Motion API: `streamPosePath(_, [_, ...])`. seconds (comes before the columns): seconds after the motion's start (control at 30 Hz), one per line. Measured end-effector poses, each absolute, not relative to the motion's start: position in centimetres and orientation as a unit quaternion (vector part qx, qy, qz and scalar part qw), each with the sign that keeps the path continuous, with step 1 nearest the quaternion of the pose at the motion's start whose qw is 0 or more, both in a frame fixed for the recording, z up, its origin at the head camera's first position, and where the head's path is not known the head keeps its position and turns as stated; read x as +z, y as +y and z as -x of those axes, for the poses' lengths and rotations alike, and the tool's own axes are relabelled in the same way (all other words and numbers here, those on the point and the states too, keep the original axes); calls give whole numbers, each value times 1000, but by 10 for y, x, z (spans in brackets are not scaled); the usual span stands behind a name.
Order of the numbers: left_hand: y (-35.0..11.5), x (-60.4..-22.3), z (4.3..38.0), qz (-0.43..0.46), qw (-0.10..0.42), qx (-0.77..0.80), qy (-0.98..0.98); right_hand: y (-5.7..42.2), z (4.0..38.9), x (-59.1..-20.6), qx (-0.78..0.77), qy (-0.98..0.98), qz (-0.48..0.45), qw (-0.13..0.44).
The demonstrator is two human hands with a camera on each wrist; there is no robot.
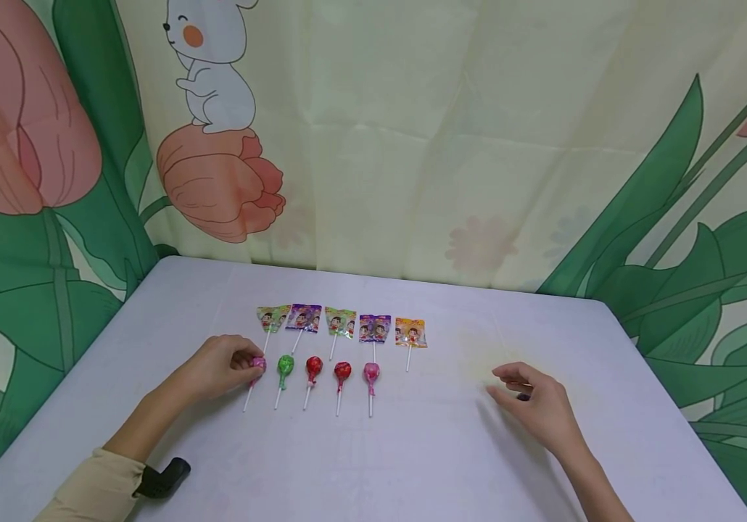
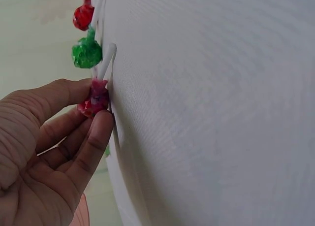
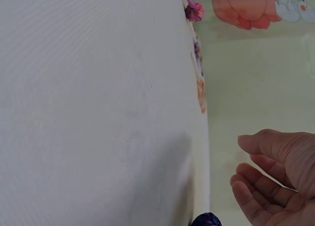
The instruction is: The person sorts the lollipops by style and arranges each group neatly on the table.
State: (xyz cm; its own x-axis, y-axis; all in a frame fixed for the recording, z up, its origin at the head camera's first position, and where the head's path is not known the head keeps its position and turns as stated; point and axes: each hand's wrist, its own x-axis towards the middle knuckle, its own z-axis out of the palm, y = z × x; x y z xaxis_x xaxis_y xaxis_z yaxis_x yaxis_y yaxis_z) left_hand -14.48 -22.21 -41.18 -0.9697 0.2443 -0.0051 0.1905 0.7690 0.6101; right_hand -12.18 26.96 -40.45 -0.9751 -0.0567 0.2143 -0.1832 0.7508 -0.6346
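My left hand (image 1: 220, 368) pinches the head of a pink lollipop (image 1: 258, 364) between thumb and fingers, at the left end of the front row. In the left wrist view, the fingertips meet its twisted wrapper, and the white stick points away. Beside it lie a green lollipop (image 1: 285, 365), two red lollipops (image 1: 314, 366) and another pink lollipop (image 1: 371, 373). My right hand (image 1: 539, 406) hovers over the table's right side, fingers loosely bent around nothing. A dark purple lollipop head (image 3: 206, 219) shows below it in the right wrist view; in the head view the hand mostly hides it.
Behind the front row lies a row of flat-wrapped lollipops: green (image 1: 341, 322), purple (image 1: 374, 328) and orange (image 1: 410, 333) packets with white sticks. They rest on a white-covered table (image 1: 347, 471). A printed curtain (image 1: 399, 145) hangs along the table's back edge.
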Motion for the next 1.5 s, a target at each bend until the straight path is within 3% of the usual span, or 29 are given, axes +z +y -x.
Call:
streamPosePath(0.43, [-223,-412,146,-123,40,314,941,293,117,-401,338,-936,-26,97])
streamPosePath(1.0, [-223,-413,147,-127,42,319,938,312,118,-411,319,-947,30,7])
streamPosePath(1.5, [-223,-412,147,-127,41,317,939,312,122,-416,320,-947,17,-3])
